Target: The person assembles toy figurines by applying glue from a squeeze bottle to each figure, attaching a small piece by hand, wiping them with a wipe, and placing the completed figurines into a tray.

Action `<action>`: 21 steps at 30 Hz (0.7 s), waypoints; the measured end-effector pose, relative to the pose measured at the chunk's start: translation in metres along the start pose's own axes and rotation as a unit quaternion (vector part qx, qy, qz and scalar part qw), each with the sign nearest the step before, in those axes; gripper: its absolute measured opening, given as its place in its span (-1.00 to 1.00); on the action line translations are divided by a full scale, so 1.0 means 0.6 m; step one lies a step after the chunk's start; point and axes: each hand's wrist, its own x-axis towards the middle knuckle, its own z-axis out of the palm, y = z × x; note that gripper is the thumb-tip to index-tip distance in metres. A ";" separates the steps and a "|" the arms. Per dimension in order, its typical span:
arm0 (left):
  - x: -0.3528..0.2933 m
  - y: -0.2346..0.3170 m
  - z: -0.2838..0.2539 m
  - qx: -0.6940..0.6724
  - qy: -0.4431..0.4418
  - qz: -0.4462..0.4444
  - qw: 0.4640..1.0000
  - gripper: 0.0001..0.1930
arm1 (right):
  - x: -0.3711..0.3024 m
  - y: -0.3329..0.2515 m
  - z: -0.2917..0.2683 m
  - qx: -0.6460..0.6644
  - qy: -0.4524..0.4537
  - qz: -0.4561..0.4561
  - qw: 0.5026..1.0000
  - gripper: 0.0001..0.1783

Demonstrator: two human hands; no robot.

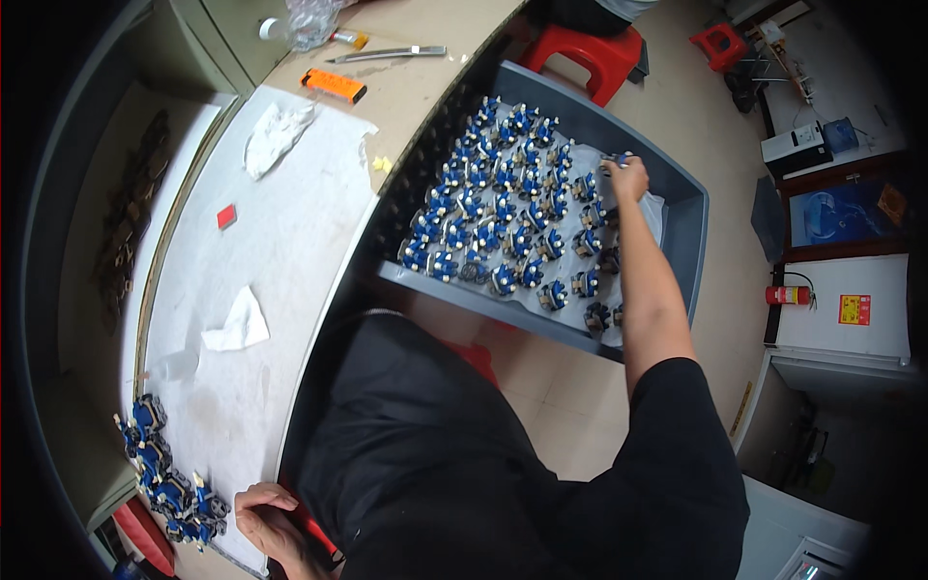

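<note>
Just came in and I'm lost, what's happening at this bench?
A person in black reaches the right hand into a grey bin lined with rows of small blue parts, gripping one at the far edge. The left hand rests on the table edge near another cluster of blue parts.

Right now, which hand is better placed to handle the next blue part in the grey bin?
The right hand. It is stretched out over the grey bin and already closed on a blue part at the far row. The left hand rests at the table edge, near a separate cluster of blue parts, away from the bin.
</note>
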 end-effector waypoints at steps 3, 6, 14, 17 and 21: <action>0.011 0.017 0.016 0.007 -0.001 0.016 1.000 -0.52 | 0.001 -0.057 0.027 -0.012 -0.026 0.027 0.999 -0.50; 0.012 0.023 0.017 0.050 -0.050 0.038 0.997 -0.57 | -0.012 -0.075 0.032 -0.042 -0.085 0.084 0.992 -0.46; 0.004 0.017 0.001 0.073 0.027 0.015 0.997 -0.60 | 0.006 0.053 -0.010 0.110 -0.159 -0.003 0.981 -0.33; 0.026 0.018 0.014 0.063 0.016 0.022 0.998 -0.59 | -0.044 0.132 -0.017 -0.023 -0.235 -0.004 0.972 -0.29; 0.038 0.014 0.023 0.057 -0.019 0.037 0.997 -0.59 | -0.072 0.091 -0.037 -0.032 -0.242 -0.014 0.970 -0.26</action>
